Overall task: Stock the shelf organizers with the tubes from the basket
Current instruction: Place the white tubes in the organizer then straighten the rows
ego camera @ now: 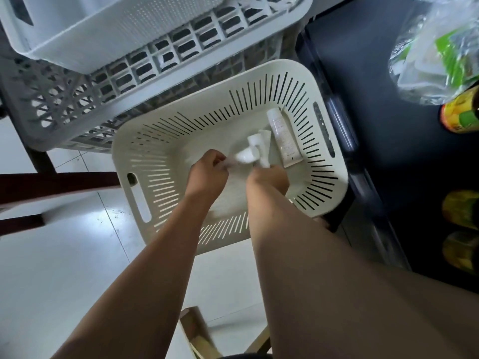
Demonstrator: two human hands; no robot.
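Observation:
A cream slotted basket (329, 177) stands on the floor below me. Both my hands reach into it. My left hand (207, 172) pinches the flat end of a white tube (243, 156) that points to the right. My right hand (269, 177) grips white tubes (260, 147) whose caps stick up past the fingers; blur hides how many. One more white tube (283, 138) lies loose on the basket floor by the right wall.
A grey lattice crate (85, 99) with a white perforated bin (108, 29) in it stands behind the basket. A dark shelf unit (388, 125) on the right holds a plastic bag (435, 50) and yellow-labelled bottles (461, 112). White tile floor lies at the left.

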